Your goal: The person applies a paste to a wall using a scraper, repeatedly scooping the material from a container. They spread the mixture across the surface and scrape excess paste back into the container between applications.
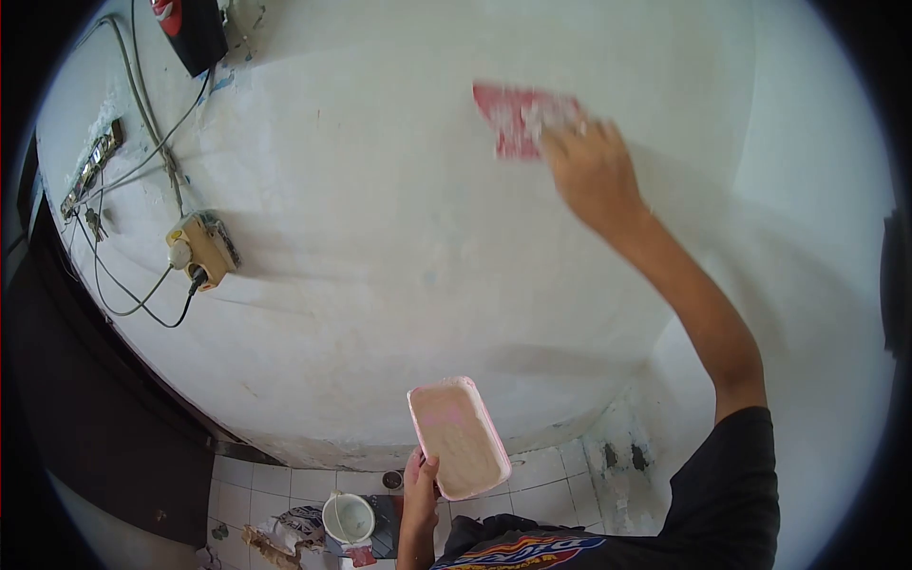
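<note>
My right hand (597, 169) is raised to the upper part of the white wall (380, 247), its fingers closed on a red scraper (518, 119) smeared with white paste. The scraper lies against or very near the wall surface, slightly blurred. Lower down, my left hand (419, 489) grips the lower left edge of a shallow rectangular tray (461, 437) with a pink rim. Pale beige paste coats the inside of the tray. My left thumb shows on the rim, while the other fingers are partly hidden.
A power socket box (201, 252) with plugs and hanging cables is fixed on the wall at left. Above it hangs a black and red object (190, 33). On the tiled floor (275, 480) stands a white bucket (349, 518) beside crumpled material (285, 534). A dark door (104, 408) is at left.
</note>
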Demonstrator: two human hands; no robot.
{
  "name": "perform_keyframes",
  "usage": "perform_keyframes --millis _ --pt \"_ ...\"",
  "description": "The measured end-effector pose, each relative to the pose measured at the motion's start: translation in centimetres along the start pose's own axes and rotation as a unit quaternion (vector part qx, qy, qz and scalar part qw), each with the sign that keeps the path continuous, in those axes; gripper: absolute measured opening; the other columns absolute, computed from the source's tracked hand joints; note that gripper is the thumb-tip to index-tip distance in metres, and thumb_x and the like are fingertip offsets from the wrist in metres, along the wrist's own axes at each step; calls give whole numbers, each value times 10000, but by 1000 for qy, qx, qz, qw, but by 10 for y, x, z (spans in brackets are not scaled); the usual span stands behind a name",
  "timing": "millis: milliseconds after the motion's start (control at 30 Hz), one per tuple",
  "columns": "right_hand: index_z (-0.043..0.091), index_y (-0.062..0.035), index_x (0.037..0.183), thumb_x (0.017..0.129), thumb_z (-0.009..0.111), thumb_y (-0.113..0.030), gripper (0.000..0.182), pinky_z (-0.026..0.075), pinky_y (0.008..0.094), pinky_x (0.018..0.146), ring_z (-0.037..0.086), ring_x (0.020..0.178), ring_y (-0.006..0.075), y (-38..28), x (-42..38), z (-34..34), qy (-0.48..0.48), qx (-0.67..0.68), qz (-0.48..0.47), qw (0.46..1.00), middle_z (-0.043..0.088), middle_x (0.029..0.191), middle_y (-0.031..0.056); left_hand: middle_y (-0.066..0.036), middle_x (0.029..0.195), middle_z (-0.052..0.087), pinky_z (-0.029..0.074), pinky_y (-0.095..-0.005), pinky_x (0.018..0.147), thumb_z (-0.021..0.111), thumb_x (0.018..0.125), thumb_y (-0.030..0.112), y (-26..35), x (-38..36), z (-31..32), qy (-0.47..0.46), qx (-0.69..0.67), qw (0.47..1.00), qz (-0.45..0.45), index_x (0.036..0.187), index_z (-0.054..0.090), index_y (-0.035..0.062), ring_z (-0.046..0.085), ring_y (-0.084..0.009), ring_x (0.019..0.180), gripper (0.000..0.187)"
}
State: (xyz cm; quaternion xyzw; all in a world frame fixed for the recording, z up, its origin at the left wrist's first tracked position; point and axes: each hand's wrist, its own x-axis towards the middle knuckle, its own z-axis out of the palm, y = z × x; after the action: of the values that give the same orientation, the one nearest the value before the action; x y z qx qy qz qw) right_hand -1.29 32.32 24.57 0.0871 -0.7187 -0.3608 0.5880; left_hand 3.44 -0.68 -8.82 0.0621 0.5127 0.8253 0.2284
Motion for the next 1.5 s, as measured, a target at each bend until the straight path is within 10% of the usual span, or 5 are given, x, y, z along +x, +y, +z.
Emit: perform_keyframes --millis 233,400,533,800,1500 --pt "668 -32 1023 834 621 -71 199 461 359 696 627 866 209 -76 -64 -49 -205 277 150 927 666 905 63 -106 1208 577 494 -283 864 638 898 414 13 2 -19 -17 26 999 -9 1351 427 -21 588 -163 1073 663" --pt "640 -20 1112 961 626 -224 254 493 267 784 610 911 80 -138 -96 -82 -170 702 604 336 670 995 24 -132 1278 523 489 -361 944 585 920 433 18 15 -15 -55 -67 996 4 1379 350 1 550 -224 1181 673" --pt "621 -10 1161 959 630 -211 286 488 259 851 612 935 89 -182 -115 -108 -180 671 692 197 668 1038 16 -139 1300 502 486 -367 953 570 922 424 29 19 -5 -69 -93 993 14 1372 350 15 531 -226 1203 647" --pt "742 -159 975 773 719 -108 210 441 376 951 662 980 174 -198 -160 -126 -196 457 167 852 707 1058 7 -153 1285 510 490 -361 945 607 903 435 44 18 -3 -62 -54 996 -25 1381 348 11 551 -220 1167 690" --pt "598 15 1094 884 661 -150 274 492 301 709 641 725 236 -164 -141 -96 -377 510 406 658 667 822 164 -193 1155 590 491 -330 874 710 856 306 69 15 -6 -54 203 977 40 1347 363 -94 602 -199 1015 722"
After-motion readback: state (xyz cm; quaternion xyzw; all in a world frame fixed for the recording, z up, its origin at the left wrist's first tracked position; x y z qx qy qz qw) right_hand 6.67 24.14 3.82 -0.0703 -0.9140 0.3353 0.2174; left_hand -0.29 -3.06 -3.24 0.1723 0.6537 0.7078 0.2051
